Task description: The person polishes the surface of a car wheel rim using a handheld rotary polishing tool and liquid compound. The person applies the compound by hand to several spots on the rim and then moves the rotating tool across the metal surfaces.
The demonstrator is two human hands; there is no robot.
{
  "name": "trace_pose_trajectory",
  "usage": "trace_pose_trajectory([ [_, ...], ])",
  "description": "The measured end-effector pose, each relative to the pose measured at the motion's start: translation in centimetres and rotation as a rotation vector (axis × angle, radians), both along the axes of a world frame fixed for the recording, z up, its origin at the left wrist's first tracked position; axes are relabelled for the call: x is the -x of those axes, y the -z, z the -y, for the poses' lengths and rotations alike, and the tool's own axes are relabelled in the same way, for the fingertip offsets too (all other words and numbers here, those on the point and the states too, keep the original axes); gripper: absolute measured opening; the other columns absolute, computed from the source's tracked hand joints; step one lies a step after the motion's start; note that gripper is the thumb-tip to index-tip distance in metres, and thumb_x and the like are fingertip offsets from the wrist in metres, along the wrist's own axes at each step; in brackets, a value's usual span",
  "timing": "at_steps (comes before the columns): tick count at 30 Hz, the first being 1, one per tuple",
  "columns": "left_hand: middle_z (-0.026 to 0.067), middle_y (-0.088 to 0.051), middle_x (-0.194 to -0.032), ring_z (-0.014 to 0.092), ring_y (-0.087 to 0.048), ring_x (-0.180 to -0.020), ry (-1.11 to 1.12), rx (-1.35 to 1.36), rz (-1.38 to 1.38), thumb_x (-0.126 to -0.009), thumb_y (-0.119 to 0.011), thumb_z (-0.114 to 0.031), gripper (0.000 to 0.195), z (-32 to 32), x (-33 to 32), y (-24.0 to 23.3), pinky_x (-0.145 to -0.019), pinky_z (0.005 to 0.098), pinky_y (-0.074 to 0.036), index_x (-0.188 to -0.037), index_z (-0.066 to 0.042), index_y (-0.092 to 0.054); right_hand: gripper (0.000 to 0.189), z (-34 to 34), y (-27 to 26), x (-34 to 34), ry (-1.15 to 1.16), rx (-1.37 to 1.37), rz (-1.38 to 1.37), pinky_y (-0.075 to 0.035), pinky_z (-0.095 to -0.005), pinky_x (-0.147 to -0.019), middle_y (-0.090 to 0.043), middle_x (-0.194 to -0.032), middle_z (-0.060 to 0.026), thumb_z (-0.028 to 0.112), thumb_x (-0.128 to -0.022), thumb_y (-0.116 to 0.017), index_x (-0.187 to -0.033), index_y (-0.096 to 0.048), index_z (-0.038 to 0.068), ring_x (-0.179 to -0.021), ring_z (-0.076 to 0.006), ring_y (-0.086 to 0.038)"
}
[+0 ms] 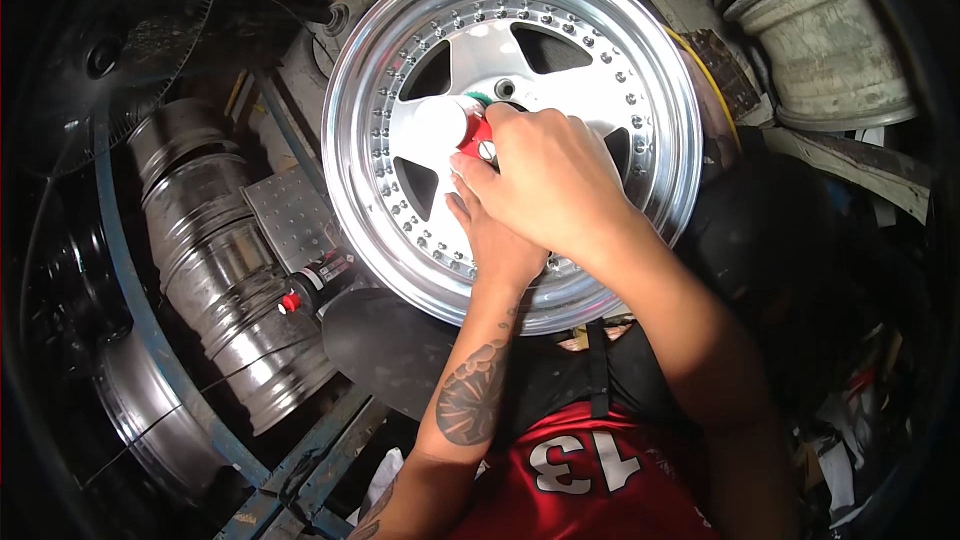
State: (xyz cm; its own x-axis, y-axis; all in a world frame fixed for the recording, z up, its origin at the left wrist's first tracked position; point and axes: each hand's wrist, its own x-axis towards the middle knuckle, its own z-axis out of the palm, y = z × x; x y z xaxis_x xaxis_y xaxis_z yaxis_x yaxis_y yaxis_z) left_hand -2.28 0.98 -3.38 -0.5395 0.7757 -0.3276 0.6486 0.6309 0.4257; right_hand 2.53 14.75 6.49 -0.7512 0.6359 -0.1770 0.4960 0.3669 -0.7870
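Observation:
A multi-spoke alloy wheel [480,52] with a polished lip and a ring of small bolts lies face up before me. My right hand [551,157] is closed around a red and white cylindrical object [474,136], whose exact kind I cannot tell. Its bright white round end points left, and a bit of green shows behind it. Under my right hand, my left hand [502,236] rests against the wheel's spokes with its fingers pointing away from me. Part of the left hand is covered, so its grip is hidden. Glare washes out the wheel's centre.
Stacked metal wheel barrels [217,240] stand left, beside a perforated metal plate [292,214]. A black bottle [319,281] with a red cap lies near the wheel. Blue metal bars [139,300] cross the lower left. A fan [105,56] is upper left; bare rims [832,52] are upper right.

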Motion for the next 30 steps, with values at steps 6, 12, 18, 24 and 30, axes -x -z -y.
trace_pose_trajectory([
  [6, 0.0392, -0.02, -0.161, 0.06, -0.012, -0.15, -0.03, -0.09, 0.152, -0.092, -0.064, -0.048, 0.088, -0.4, -3.9, -1.7, -0.121, 0.0678, -0.004, -0.158, -0.001, -0.03, 0.042, -0.5, 0.1, -0.5, 0.004, 0.02, -0.031, -0.057, -0.0507, -0.069, -0.068, -0.07, -0.0256, 0.036, -0.089, -0.073, -0.092, -0.067, -0.005, -0.071, -0.0448, -0.07],
  [12, 0.0392, -0.024, -0.16, 0.061, -0.013, -0.149, -0.014, 0.023, -0.046, -0.092, -0.062, -0.048, 0.088, -0.5, 0.9, 0.7, -0.121, 0.0669, -0.004, -0.158, 0.001, -0.029, 0.035, -0.3, -0.8, -0.3, -0.011, -0.009, -0.012, -0.06, -0.0463, -0.07, -0.072, -0.077, -0.0229, 0.03, -0.088, -0.074, -0.09, -0.071, -0.004, -0.072, -0.0395, -0.074],
  [18, 0.0356, -0.025, -0.161, 0.064, -0.011, -0.148, 0.023, -0.01, 0.06, -0.093, -0.062, -0.047, 0.086, -0.1, -0.7, -0.2, -0.121, 0.0677, -0.004, -0.158, -0.001, -0.03, 0.036, -0.5, -0.5, -0.5, -0.003, -0.009, 0.009, -0.059, -0.0473, -0.068, -0.072, -0.074, -0.0231, 0.031, -0.088, -0.075, -0.09, -0.07, -0.005, -0.07, -0.0406, -0.073],
  [24, 0.0336, -0.023, -0.163, 0.064, -0.01, -0.148, -0.043, 0.01, 0.034, -0.092, -0.063, -0.048, 0.087, -0.7, -1.9, -1.2, -0.121, 0.0683, -0.005, -0.157, 0.002, -0.032, 0.036, -0.6, -0.7, -0.5, 0.002, -0.005, -0.001, -0.059, -0.0478, -0.067, -0.071, -0.075, -0.0242, 0.031, -0.088, -0.075, -0.092, -0.07, -0.005, -0.07, -0.0417, -0.073],
  [30, 0.0317, -0.018, -0.165, 0.061, -0.01, -0.15, 0.056, 0.082, 0.2, -0.089, -0.065, -0.049, 0.094, -1.0, -0.5, -1.4, -0.12, 0.0693, -0.007, -0.159, 0.001, -0.027, 0.036, -0.7, -0.4, -0.5, -0.02, 0.002, 0.003, -0.058, -0.0483, -0.067, -0.071, -0.075, -0.0248, 0.03, -0.088, -0.074, -0.093, -0.07, -0.005, -0.071, -0.0422, -0.072],
])
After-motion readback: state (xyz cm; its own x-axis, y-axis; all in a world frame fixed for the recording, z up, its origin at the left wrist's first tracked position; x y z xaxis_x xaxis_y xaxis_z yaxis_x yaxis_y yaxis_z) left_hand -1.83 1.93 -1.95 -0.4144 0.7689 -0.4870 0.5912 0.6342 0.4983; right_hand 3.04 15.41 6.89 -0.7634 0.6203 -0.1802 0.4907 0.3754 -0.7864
